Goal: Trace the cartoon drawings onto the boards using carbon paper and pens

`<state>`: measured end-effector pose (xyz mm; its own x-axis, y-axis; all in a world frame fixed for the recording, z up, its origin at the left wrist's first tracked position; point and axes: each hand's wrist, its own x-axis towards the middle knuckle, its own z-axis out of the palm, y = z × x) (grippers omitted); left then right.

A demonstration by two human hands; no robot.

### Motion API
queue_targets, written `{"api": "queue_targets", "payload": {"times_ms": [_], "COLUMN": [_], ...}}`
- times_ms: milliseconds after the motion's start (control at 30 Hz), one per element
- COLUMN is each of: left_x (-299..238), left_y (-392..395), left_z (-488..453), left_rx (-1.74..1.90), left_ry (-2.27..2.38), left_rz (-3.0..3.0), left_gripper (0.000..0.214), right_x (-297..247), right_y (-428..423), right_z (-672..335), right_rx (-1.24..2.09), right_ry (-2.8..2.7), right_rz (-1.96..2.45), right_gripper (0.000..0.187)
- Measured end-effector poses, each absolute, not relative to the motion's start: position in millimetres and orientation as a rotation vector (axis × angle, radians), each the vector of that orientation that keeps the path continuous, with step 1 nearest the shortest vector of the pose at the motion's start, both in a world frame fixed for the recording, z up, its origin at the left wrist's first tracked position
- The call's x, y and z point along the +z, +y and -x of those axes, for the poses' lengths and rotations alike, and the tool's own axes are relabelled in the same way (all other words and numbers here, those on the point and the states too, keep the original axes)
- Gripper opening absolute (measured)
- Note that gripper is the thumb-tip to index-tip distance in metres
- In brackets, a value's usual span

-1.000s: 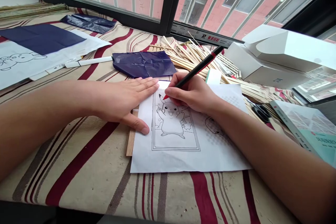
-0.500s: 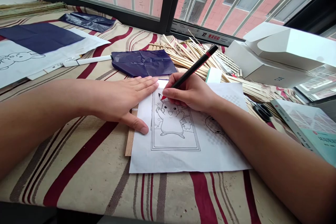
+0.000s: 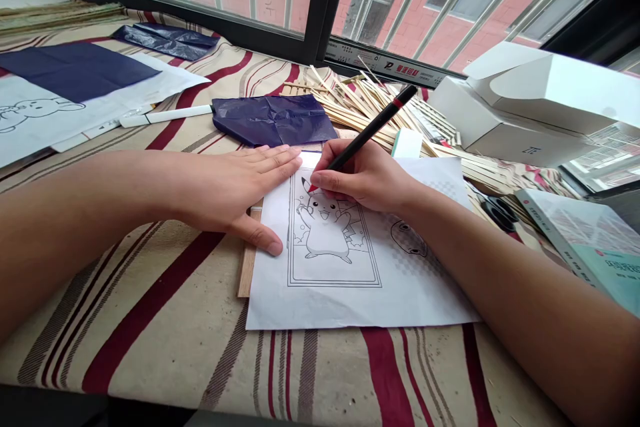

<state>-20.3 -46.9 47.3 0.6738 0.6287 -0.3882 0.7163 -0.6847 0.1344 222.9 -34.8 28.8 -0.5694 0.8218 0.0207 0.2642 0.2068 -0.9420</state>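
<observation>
**One black pen (image 3: 373, 128), tip down at the drawing's ear**

And the right hand (image 3: 355, 177) has it, thumb and fingers closed round the barrel, the shaft leaning up to the far right. Red tip at the base of the left ear on the line drawing (image 3: 327, 233); whether it touches is too small to tell!

Over on the left, the left hand (image 3: 240, 187) lies open and flat, fingers together, thumb spread, pressing the left edge of the white sheet (image 3: 425, 310). That sheet sits mid-scene on the striped cloth of the surface (image 3: 165, 320), a wooden board (image 3: 246, 273) peeking out from under its left side. A second printed figure (image 3: 409, 239) shows just beside the right forearm.

Just beyond the hands, a creased dark blue sheet (image 3: 273, 119), with a white pen (image 3: 170, 116) reaching left from it. Farther right, thin wooden sticks (image 3: 360, 97) in a loose heap, then a white box (image 3: 530, 140). Nearer, at the right edge, a book (image 3: 595, 247) lies at an angle!
</observation>
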Motion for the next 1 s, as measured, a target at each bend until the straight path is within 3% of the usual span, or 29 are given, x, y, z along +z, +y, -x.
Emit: {"api": "queue_targets", "payload": {"times_ms": [1000], "left_x": [46.9], "left_y": [-46.9], "left_z": [19.8], "left_rx": [-0.463], "left_ry": [1.098], "left_rz": [-2.603], "left_gripper": [0.135], "right_x": [29.5], "right_y": [-35.2], "right_z": [-223.6], "right_rx": [1.296], "right_ry": [-2.015], "right_rz": [1.03], "right_gripper": [0.028]}}
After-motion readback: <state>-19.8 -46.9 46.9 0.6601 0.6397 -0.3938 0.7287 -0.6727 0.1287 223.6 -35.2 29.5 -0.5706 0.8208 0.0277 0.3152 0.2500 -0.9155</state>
